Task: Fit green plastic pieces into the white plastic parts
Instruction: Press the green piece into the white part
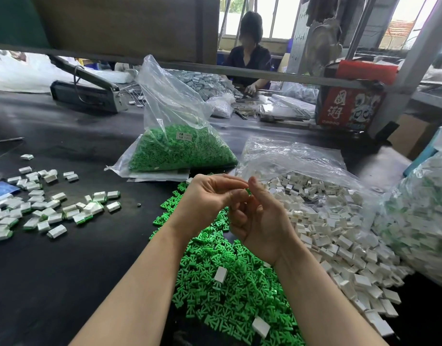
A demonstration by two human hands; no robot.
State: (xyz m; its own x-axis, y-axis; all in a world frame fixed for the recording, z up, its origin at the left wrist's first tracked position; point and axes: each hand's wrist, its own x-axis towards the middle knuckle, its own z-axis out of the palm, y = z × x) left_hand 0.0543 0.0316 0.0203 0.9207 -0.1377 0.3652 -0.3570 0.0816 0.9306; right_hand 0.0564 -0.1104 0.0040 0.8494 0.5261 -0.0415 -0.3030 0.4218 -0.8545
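We are pinching one green piece point(249, 191) between our left hand point(207, 199) and right hand point(258, 222) (no white part visible in them), while few finished parts point(50, 208) are lying far left and big loose piles point(334, 236) are waiting.

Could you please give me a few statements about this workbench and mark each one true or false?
1. A small green piece is pinched between the left hand and the right hand. True.
2. The clear bag of green pieces lies nearest the camera. False: it lies beyond the hands.
3. The assembled white parts lie to the left of the hands. True.
4. The loose green pile sits inside a red box. False: it lies bare on the dark table.
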